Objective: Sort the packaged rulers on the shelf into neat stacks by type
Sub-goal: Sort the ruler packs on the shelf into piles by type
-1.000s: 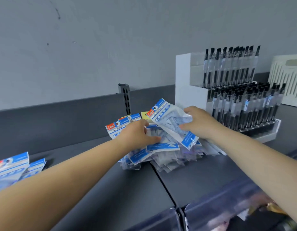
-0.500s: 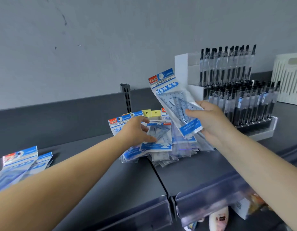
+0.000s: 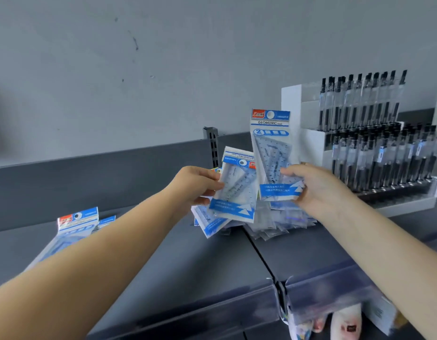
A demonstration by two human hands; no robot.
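Note:
My right hand [image 3: 318, 190] pinches the lower end of a tall blue-and-white ruler pack [image 3: 271, 143] marked GEOMETRIC, held upright above the shelf. My left hand [image 3: 196, 186] grips a smaller ruler pack [image 3: 233, 190] by its left edge, lifted and tilted beside the tall one. Below both lies a messy pile of ruler packs [image 3: 266, 224] on the dark shelf [image 3: 188, 261]. A second group of ruler packs [image 3: 76, 224] lies at the left, partly hidden by my left forearm.
A white display rack of black pens [image 3: 374, 143] stands right of the pile. A slotted shelf upright [image 3: 212, 146] rises behind the pile against the grey back panel. A clear price rail [image 3: 318, 290] runs along the shelf's front edge, with goods below.
My left hand has lifted the smaller pack off the pile. My right hand has turned the tall pack upright and moved it slightly right.

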